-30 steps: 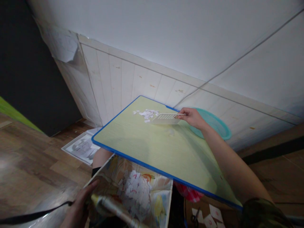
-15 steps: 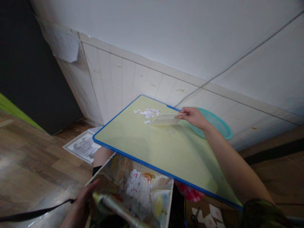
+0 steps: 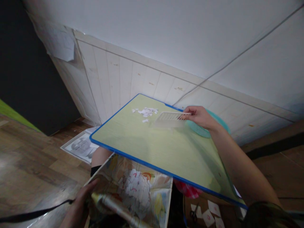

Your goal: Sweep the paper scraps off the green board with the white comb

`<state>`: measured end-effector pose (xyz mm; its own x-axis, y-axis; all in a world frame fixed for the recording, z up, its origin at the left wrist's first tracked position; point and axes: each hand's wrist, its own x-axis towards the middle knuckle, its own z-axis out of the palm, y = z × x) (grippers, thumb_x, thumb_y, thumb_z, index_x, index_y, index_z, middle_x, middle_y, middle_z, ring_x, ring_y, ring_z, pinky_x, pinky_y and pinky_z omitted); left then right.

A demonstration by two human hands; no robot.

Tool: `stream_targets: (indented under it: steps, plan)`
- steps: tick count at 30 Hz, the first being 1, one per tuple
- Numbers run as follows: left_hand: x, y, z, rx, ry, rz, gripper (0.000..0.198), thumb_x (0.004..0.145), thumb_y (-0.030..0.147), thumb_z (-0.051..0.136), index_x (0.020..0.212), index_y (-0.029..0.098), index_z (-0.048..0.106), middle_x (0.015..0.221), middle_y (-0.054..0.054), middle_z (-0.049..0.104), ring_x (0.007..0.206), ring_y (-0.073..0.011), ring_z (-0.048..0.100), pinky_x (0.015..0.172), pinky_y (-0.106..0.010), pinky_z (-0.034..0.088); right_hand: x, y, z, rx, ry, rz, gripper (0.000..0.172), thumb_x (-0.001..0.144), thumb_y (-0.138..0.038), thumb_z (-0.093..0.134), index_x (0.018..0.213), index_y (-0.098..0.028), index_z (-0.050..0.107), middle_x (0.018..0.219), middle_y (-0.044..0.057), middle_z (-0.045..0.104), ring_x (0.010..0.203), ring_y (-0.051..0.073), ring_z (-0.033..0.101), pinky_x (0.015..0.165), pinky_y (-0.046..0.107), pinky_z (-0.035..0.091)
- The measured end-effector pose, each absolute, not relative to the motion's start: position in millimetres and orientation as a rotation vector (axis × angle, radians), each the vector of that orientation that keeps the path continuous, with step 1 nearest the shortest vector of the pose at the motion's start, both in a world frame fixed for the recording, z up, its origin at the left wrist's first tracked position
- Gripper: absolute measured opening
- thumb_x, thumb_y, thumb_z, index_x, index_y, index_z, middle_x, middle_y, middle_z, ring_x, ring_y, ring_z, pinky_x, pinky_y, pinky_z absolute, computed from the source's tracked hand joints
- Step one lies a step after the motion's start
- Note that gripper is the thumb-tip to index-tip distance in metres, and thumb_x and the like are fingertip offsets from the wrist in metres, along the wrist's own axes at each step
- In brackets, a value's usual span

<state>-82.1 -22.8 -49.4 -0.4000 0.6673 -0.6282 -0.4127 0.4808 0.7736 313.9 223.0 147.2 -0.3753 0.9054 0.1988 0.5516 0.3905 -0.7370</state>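
Note:
My right hand (image 3: pixel 199 116) reaches across a yellow-green table with a blue rim (image 3: pixel 133 161) and is closed on a white comb-like scraper (image 3: pixel 169 117). The scraper sits just right of a small heap of white paper scraps (image 3: pixel 146 112) near the table's far edge. My left hand (image 3: pixel 77 205) grips the edge of a colourful printed sheet (image 3: pixel 156 199) held below the table's near edge. A pile of white and pink paper scraps (image 3: pixel 136 188) lies on that sheet.
A teal round tray (image 3: pixel 215 122) leans behind the table by the white panelled wall. A framed picture (image 3: pixel 80 146) lies on the wooden floor at left. Paper squares and scissors (image 3: pixel 209 215) lie on the floor at lower right. A black strap (image 3: pixel 30 214) crosses the lower left.
The scraper has lifted slightly and drifted a little right of the scrap heap. The view has shifted a bit. My left hand keeps holding the sheet.

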Motion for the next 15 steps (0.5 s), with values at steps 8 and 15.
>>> stream_targets:
  steps: [8, 15]
  plan:
    - [-84, -25, -63, 0.196, 1.588, 1.264, 0.023, 0.064, 0.040, 0.074, 0.084, 0.028, 0.074, 0.089, 0.000, 0.080, 0.102, -0.0309, 0.067, 0.070, -0.031, 0.058, 261, 164, 117, -1.310, -1.760, 1.014, 0.044, 0.065, -0.054, 0.085, 0.081, -0.015, 0.072, 0.074, 0.007, 0.076, 0.065, 0.019, 0.069, 0.061, 0.030, 0.053]
    - [-86, -24, -65, 0.182, 1.578, 1.264, 0.025, 0.064, 0.042, 0.074, 0.083, 0.027, 0.077, 0.089, -0.001, 0.081, 0.104, -0.0325, 0.068, 0.069, -0.033, 0.058, 302, 174, 100, -1.481, -1.506, 0.979, 0.047, 0.057, -0.053, 0.088, 0.077, -0.015, 0.070, 0.067, 0.006, 0.073, 0.057, 0.017, 0.065, 0.055, 0.028, 0.051]
